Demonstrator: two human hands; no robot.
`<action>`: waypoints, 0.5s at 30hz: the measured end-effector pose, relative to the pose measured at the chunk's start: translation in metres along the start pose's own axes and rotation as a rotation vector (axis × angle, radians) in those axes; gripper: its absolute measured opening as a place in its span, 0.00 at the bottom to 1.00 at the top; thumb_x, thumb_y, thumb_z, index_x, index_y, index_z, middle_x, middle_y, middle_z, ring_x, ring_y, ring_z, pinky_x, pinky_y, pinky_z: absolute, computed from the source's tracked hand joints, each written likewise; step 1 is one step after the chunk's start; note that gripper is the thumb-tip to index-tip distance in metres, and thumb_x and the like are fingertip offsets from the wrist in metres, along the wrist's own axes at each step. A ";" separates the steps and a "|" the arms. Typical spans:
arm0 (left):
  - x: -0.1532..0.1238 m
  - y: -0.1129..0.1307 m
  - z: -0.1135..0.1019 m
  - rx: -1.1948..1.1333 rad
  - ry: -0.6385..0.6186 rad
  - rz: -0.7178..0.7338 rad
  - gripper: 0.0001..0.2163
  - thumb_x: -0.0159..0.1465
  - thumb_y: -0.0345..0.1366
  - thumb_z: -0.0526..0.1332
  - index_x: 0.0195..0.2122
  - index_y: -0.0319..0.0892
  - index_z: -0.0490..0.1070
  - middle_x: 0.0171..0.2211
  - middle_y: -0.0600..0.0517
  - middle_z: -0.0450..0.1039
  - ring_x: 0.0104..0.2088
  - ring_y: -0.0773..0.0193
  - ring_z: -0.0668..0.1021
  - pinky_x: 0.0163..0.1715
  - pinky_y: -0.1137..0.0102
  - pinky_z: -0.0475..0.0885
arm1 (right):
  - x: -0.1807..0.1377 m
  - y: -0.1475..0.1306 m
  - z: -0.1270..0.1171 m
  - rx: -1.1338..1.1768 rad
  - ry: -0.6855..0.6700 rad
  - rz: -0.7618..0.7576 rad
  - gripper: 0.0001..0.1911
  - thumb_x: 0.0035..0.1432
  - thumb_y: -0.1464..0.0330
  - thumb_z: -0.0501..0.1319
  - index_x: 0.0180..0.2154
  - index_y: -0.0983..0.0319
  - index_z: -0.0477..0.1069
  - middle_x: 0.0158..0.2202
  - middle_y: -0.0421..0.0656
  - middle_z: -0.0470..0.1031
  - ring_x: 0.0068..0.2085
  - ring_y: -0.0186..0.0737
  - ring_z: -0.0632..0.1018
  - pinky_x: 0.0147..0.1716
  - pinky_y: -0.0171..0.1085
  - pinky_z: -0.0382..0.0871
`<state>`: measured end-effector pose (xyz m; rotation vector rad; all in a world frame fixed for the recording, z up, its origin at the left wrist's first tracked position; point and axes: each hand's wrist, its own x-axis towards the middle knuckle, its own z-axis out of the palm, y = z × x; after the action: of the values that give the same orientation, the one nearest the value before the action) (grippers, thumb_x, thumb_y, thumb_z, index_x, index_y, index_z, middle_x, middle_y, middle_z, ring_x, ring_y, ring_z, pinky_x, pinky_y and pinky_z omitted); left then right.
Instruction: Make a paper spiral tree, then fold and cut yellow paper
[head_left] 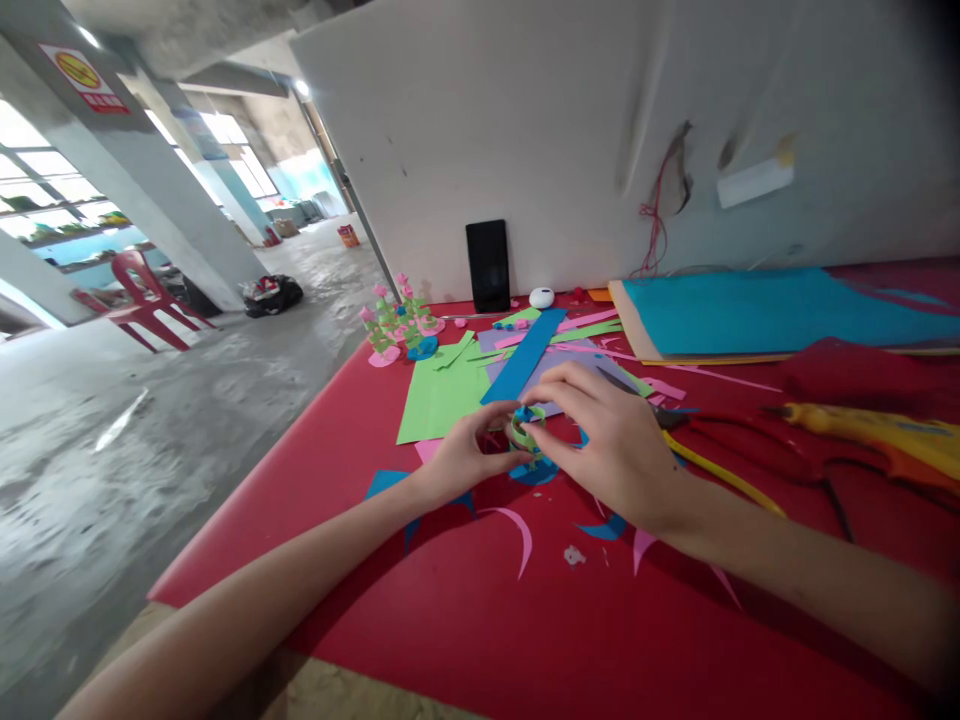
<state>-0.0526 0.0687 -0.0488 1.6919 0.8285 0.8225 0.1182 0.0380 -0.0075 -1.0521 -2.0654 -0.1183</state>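
My left hand (469, 455) and my right hand (600, 440) meet over the red table (465, 620), both pinching a small paper piece (527, 430) made of a green curled strip with a blue bit on top. It stands on a blue paper disc (534, 472). The left fingers press it from the left; the right fingers curl over it from the right. Pink and blue paper offcuts (517, 535) lie just in front of my hands.
Green sheet (439, 395), blue strip (525, 355) and purple paper lie behind the hands. Finished paper flowers (397, 325) stand at the table's left edge. A black phone (488, 265) leans on the wall. Scissors (720, 430), a yellow glue gun (877, 435) and stacked paper sheets (765, 315) are right.
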 end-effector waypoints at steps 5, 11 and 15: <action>0.000 -0.004 0.000 -0.016 0.009 0.002 0.22 0.52 0.34 0.64 0.47 0.39 0.61 0.30 0.52 0.67 0.33 0.65 0.72 0.36 0.69 0.67 | -0.001 0.001 0.000 0.004 -0.007 0.011 0.08 0.52 0.70 0.57 0.38 0.61 0.66 0.38 0.39 0.68 0.37 0.30 0.70 0.29 0.29 0.63; -0.001 0.004 0.001 0.007 0.040 -0.045 0.23 0.51 0.34 0.64 0.48 0.40 0.61 0.30 0.53 0.68 0.31 0.67 0.72 0.32 0.72 0.67 | 0.002 -0.007 -0.005 0.099 0.072 0.045 0.13 0.51 0.68 0.59 0.40 0.64 0.64 0.34 0.41 0.67 0.34 0.32 0.69 0.27 0.31 0.61; -0.002 0.011 0.001 0.084 0.051 -0.037 0.20 0.50 0.32 0.63 0.45 0.38 0.64 0.28 0.53 0.69 0.31 0.65 0.72 0.33 0.70 0.68 | 0.011 -0.021 -0.033 0.513 -0.198 0.145 0.07 0.55 0.69 0.54 0.26 0.63 0.64 0.23 0.37 0.65 0.25 0.26 0.66 0.22 0.28 0.59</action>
<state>-0.0511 0.0642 -0.0383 1.7300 0.9382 0.8186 0.1197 0.0183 0.0276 -0.9084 -2.0239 0.5804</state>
